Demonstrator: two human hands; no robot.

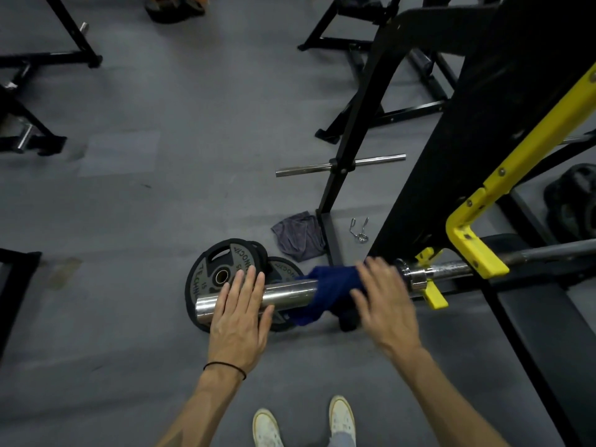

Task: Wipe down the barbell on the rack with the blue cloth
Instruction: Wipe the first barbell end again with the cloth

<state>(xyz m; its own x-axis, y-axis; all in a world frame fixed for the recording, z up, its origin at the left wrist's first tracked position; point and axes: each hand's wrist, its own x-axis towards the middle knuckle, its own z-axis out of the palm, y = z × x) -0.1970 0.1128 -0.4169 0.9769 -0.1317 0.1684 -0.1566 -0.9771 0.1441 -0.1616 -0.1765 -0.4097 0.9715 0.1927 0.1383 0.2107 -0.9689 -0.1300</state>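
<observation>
Nearest the lens: two white shoes point(303, 424) on the grey floor point(135, 201), forearms reaching forward above them. Left hand point(240, 312) laid flat over the chrome sleeve of the barbell point(283, 293), fingers straight and together, palm pressing down near the sleeve's free end; a thin black band at that wrist. Right hand point(383, 296) blurred with motion, fingers spread and fairly straight, resting on or just above the blue cloth point(335, 287); whether truly touching, hard to tell through the blur, and no curl of fingers round the fabric plainly shown.

Blue cloth draped over the sleeve between the two hands, bunched on top, one tail hanging below the bar. Long axis of the barbell running left to right across the view, rising slightly toward the right, where collar and shaft pass under the yellow hook point(474, 250) of the black rack point(483, 130). Free end to the left, under the left hand; unwiped shaft stretching away to the right, beyond the right hand.

Right hand clearly the nearer to the cloth, in fact upon it; left hand well placed as a steadying brace. Probable next need: a closing of the right hand round the cloth and a slide along the bar's axis.

On the floor behind the sleeve: two black weight plates point(222, 275), a crumpled grey rag point(298, 238), a spring collar clip point(359, 230).
</observation>
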